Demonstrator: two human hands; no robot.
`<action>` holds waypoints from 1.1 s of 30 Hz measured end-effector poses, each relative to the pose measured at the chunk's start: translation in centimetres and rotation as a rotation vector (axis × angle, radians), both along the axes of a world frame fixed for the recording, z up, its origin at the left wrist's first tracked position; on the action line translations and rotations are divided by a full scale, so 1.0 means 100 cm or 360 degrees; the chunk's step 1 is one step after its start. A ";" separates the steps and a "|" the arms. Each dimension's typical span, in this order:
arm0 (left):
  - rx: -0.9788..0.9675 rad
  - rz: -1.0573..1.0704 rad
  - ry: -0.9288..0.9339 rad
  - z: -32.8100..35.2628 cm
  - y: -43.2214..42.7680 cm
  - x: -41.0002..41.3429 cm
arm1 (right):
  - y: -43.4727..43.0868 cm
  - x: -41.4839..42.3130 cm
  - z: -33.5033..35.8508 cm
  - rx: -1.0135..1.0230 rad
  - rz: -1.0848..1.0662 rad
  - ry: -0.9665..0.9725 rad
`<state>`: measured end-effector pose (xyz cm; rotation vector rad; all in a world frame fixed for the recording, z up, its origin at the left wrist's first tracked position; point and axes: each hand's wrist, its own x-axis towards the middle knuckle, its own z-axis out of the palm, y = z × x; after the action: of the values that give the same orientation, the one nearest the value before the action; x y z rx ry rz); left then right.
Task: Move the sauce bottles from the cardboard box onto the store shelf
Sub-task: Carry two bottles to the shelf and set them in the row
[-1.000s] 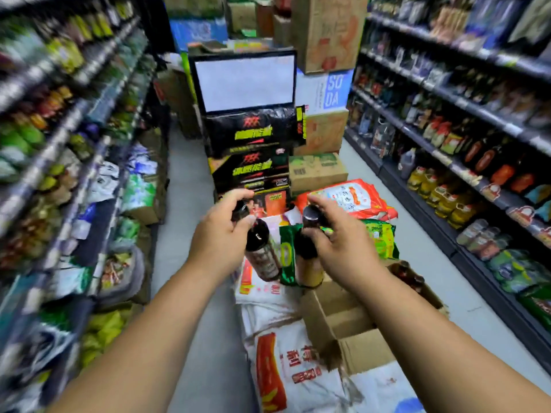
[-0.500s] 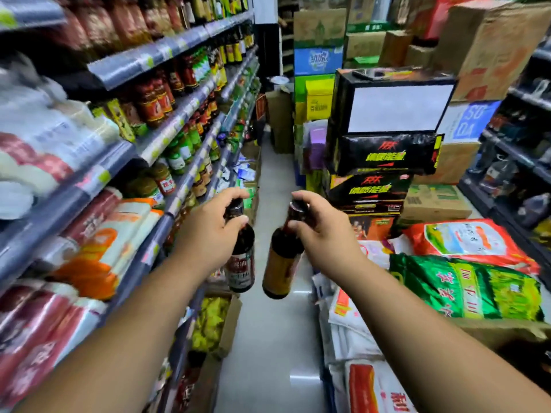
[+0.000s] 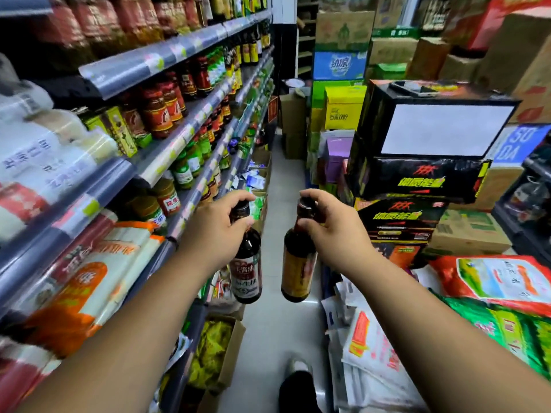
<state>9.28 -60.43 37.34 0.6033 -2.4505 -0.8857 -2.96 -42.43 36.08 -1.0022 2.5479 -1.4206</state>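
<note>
left hand [image 3: 213,234] gripping white-label bottle [image 3: 247,269], right hand [image 3: 334,231] gripping yellow-label bottle [image 3: 296,263]

The left sauce bottle [image 3: 246,272] is coloured dark brown and labelled in red and white; the right sauce bottle [image 3: 298,263] is labelled in yellow-orange. The black cartons [image 3: 417,177] are printed with yellow lettering, and the shelf jars [image 3: 155,113] are labelled in red.

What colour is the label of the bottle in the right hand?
The bottle has a yellow-orange label with red; head view.
</note>
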 end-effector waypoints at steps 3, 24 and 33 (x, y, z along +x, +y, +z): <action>-0.0007 0.0000 -0.0061 -0.006 -0.024 -0.057 | -0.028 -0.056 -0.004 0.0044 -0.0015 -0.0003; -0.0017 0.0128 -0.0025 0.024 -0.282 -0.484 | -0.317 -0.482 0.040 0.0175 0.0116 0.0188; -0.0050 0.0059 0.0033 0.028 -0.436 -0.683 | -0.455 -0.660 0.033 0.0093 -0.0060 0.0120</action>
<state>-59.05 -104.00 40.13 0.6233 -2.4222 -0.8329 -68.98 -87.89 39.42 -1.0231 2.6584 -1.3329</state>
